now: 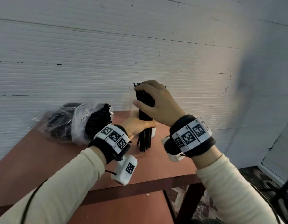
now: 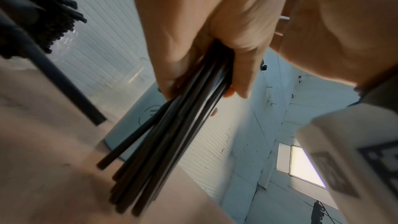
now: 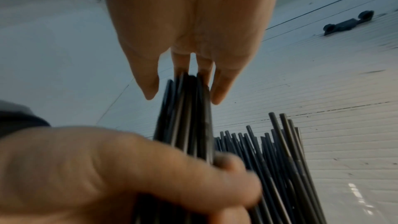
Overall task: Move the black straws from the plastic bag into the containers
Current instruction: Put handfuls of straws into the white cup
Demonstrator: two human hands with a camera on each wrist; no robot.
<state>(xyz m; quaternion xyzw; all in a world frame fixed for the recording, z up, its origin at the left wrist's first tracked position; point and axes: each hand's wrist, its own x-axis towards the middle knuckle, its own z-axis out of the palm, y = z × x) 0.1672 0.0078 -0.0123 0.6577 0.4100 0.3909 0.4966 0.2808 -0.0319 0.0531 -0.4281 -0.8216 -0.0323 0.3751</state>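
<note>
Plastic bag: we see the clear plastic bag (image 1: 78, 125) lying on its side at about 9 o'clock from our hands, on the reddish-brown surface (image 1: 43, 159), close to the white ribbed wall (image 1: 140, 46)
Bagged straws: a thick load of black straws (image 1: 98, 117) fills the bag, their cut ends poking out of its open mouth toward the middle
Left hand: our left hand (image 1: 136, 125) wraps its fingers (image 2: 241, 74) round the middle of a bundle, thumb across the front; the grip is closed on the straws
Held bundle: the bundle of black straws (image 1: 145, 110) stands upright between both hands, its lower ends fanned out a little near the surface
Container: a clear container (image 1: 132, 101) rises just behind the bundle at 12 o'clock, its rim faint against the wall; we cannot tell whether any held straw is inside it
Right hand: our right hand (image 1: 154, 102) comes in from 3 o'clock and its fingers curl over the top half of the bundle, gripping it
Other straws: the right wrist view shows more upright black straws (image 3: 277, 151) just beside the held ones
</note>
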